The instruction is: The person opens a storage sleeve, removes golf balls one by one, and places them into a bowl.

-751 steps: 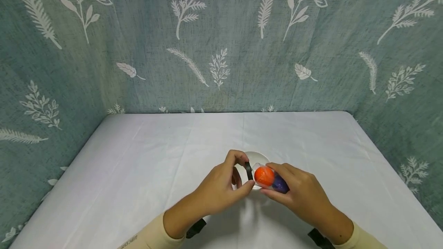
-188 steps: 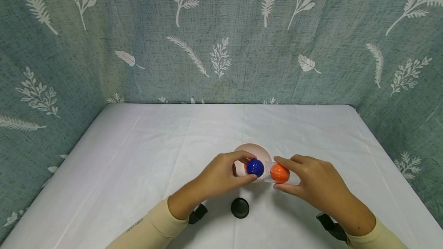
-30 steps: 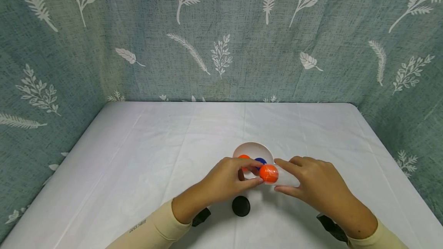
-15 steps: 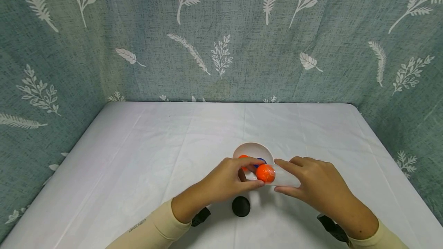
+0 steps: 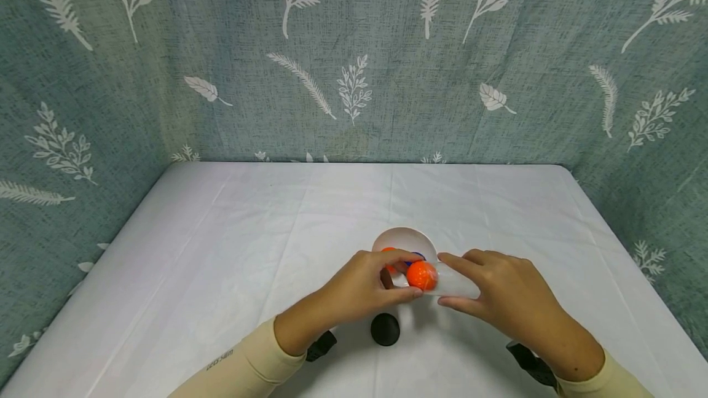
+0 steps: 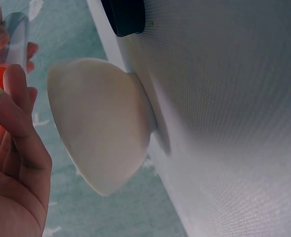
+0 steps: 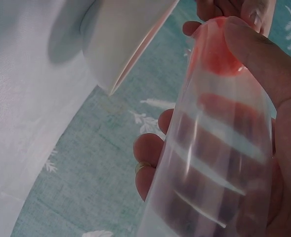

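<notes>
Left hand (image 5: 362, 284) is pinching the orange ball (image 5: 422, 275) right at the mouth of the clear tube (image 5: 456, 281), near the bench's (image 5: 221, 263) front edge. Right hand (image 5: 498, 300) is wrapped around that tube, which lies sideways, mouth toward the left hand, over the white bowl (image 5: 406, 237) (an orange ball and a blue ball already inside). Black cap (image 5: 385, 329) sits by the front edge.

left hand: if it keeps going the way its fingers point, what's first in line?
Left hand points right, fingertips already on the orange ball at the mouth of the clear tube gripped by the right hand. Past the ball, probably the tube; depth unclear.
</notes>
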The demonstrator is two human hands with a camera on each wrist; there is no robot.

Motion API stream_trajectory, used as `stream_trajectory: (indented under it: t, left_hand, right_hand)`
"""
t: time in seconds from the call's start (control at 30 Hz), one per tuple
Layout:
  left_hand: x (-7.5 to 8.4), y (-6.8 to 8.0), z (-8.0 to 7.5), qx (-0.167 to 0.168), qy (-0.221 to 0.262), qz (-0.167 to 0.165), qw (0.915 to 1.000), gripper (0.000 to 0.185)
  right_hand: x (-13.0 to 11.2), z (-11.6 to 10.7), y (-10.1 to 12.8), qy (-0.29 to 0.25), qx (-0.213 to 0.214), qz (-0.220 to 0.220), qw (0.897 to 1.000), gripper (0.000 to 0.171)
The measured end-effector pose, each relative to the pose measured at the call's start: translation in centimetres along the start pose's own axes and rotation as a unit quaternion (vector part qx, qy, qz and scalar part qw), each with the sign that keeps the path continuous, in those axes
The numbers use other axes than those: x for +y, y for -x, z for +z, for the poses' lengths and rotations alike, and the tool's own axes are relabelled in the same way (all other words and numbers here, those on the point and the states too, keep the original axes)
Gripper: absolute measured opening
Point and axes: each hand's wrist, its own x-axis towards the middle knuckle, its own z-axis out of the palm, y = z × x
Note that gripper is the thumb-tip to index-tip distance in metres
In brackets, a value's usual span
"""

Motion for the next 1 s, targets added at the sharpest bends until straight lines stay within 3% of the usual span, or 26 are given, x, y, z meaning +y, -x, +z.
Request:
stream_trajectory:
  t: [0.43,1.0]
  left_hand:
    - [-0.16,-0.06,-0.31,0.022,-0.023,-0.005,0.9995,0.041]
    - [-0.51,-0.14,-0.63,0.031,-0.048,-0.019,0.9982,0.041]
  right_hand:
    - [0.31,-0.11,-0.05,0.003,-0.024,0.028,0.999,0.063]
    - [0.57,-0.29,-0.04,0.001,-0.015,0.027,1.0,0.063]
